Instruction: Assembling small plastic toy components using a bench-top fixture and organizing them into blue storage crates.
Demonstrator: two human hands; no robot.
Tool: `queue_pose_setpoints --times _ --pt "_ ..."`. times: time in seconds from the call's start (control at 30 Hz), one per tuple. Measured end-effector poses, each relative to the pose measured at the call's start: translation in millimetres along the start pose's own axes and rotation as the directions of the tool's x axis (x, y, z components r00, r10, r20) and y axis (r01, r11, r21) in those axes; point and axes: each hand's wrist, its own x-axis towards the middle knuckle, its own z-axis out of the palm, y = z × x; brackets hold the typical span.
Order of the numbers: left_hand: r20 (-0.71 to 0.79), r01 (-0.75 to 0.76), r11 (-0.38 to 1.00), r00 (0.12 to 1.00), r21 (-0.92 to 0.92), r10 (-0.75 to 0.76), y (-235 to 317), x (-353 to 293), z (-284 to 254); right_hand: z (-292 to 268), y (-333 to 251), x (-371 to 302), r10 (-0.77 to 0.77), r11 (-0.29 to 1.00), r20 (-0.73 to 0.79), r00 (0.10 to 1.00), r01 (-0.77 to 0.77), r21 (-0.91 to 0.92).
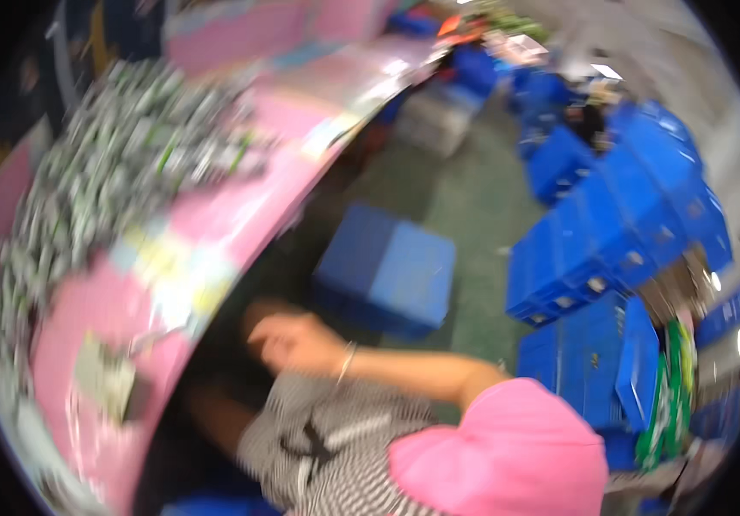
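My right hand (299,342), with a thin bracelet at its wrist, is over my striped lap, beside the table's edge and apart from it. Its fingers look bent but are smeared by motion, and no object shows in them. My left hand is out of view. On the pink-covered table (215,211) to the left lies a large heap of slim grey-white pieces (129,146), a few with green strips, too blurred to name. Nearer on the same table sits a small pale box-like block (105,378).
A blue box (387,267) stands on the green floor beyond my hand. Large blue crates (611,224) are stacked along the right, with green and white packaging (673,391) beside them. The table's edge (254,258) runs diagonally away.
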Motion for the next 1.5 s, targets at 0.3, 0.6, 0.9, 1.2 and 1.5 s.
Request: queue_pose_setpoints --times 0.3,0.6,0.9,1.2,1.5 --pt "0.546 0.604 0.794 0.69 -0.072 -0.475 192 145 11 -6 107 51 0.345 0.824 0.296 0.891 -0.438 0.359" --pt "0.928 0.303 0.923 0.352 -0.237 0.122 233 260 97 -75 173 13 0.111 0.972 0.95 0.292 0.168 -0.166" --pt "0.584 0.117 0.671 0.615 -0.732 0.53 352 295 272 -127 107 -238 0.802 0.236 -0.577 0.156 -0.97 0.065" --pt "0.625 0.219 0.608 0.01 -0.763 0.78 587 376 295 208 -29 -389 0.964 -0.22 -0.001 -0.267 -0.797 0.563" --pt "0.189 0.045 0.262 -0.58 -0.964 0.793 780 189 193 85 -62 -376 0.802 0.052 0.147 -0.578 0.314 0.948"
